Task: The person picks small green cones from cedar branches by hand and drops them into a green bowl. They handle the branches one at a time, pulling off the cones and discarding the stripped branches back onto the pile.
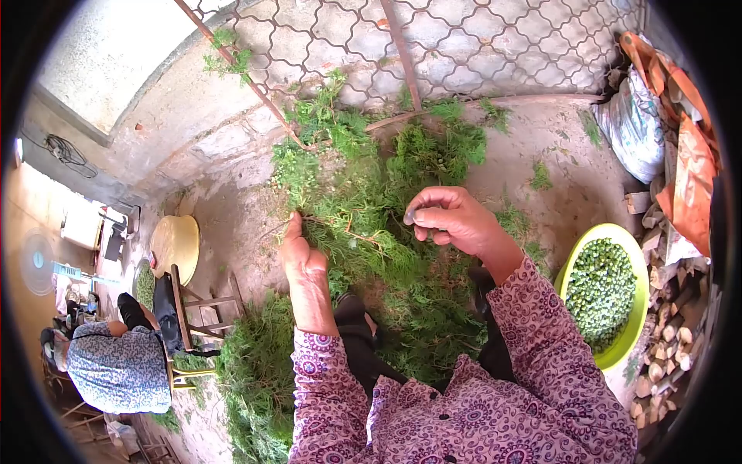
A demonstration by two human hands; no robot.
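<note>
My left hand (304, 263) is closed on the stem of a leafy evergreen branch (352, 232), whose sprays spread to the right over the pile beneath. My right hand (457, 220) hovers beside that branch, thumb and fingers drawn together in a pinch. Something small and dark grey shows at its fingertips; I cannot tell what it is. Below both hands a heap of cut evergreen branches (433, 305) covers the ground between my legs and reaches toward the wall.
A yellow-green basin (563, 267) full of small green cones or seeds stands at my right. Beyond it are stacked firewood (663, 352) and a white sack (630, 127). On the left, a person (116, 367) bends near a wooden chair (205, 309). A metal lattice (464, 46) lies ahead.
</note>
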